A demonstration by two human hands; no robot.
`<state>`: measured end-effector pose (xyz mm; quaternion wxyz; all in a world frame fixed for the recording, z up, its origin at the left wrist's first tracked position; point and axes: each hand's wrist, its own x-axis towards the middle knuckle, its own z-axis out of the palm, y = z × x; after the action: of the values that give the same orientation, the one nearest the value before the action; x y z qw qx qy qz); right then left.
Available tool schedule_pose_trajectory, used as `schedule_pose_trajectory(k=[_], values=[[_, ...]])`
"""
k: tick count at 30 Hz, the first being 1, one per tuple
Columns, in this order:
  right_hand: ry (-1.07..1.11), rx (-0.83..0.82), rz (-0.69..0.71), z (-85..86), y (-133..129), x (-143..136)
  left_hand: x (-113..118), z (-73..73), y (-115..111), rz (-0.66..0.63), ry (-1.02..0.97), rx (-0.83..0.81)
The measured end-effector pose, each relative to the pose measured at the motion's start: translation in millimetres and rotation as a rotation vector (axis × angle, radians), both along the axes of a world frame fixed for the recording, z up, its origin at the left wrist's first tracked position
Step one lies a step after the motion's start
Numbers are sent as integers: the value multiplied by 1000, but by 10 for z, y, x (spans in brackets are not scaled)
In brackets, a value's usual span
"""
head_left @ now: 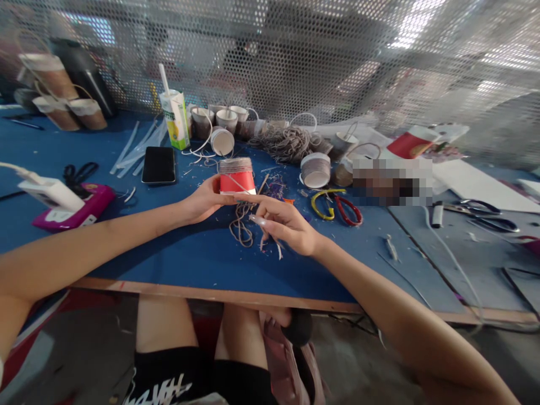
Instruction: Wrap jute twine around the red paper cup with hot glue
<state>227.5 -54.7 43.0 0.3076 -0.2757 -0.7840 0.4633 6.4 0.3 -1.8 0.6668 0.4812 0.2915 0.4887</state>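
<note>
A red paper cup [237, 181] is in my left hand [206, 199], fingers wrapped round its side and thumb along its near edge. Grey-brown cord [235, 165] is wound in rows round the cup's far end. One strand slants across the red side toward my right hand [287, 225]. My right index finger reaches out straight and touches the cup's near edge, by the left thumb. The right thumb stands apart from it, and the other fingers curl loosely. A loose loop of cord [241, 229] lies on the table below the cup, left of my right fingers.
Finished-looking cord-wrapped cups [315, 169] and a tangled cord heap [287, 142] stand behind. Yellow-and-red-handled pliers or cutters [333, 207] lie to the right, scissors [485, 209] farther off. At left are a black phone [158, 165], a drink carton [175, 119] and a purple power strip [78, 208].
</note>
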Motion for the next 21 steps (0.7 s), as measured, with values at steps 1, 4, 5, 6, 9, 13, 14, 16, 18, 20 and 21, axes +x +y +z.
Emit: schedule_pose_trajectory(k=[1,4,5,6,9,13,14,16,18,20,21], values=[[13,-8,-10,1,5,-3,-1,4,-3,-7,3,2],[47,-19,-63,0,15,6,-1,7,-4,-13,5,-4],[57,-21,-86,-3,17,14,-1,6,-2,-9,2,-10],[70,-25,-113,-7,19,21,0,7,-1,-2,0,-18],[139,-48,-203,-15,38,35,7,20,-7,8,-5,-39],[288,-90,-369,-14,109,35,21,56,-31,8,-25,-59],[325,-99,-430,-13,134,39,23,60,-36,9,-29,-60],[379,-108,-566,-12,187,56,22,61,-41,11,-26,-59],[424,-92,-681,-12,226,80,22,53,-37,12,-22,-51],[475,-46,-685,-15,236,98,26,44,-31,8,-19,-26],[494,-19,-624,-17,229,100,29,41,-28,4,-15,-9]])
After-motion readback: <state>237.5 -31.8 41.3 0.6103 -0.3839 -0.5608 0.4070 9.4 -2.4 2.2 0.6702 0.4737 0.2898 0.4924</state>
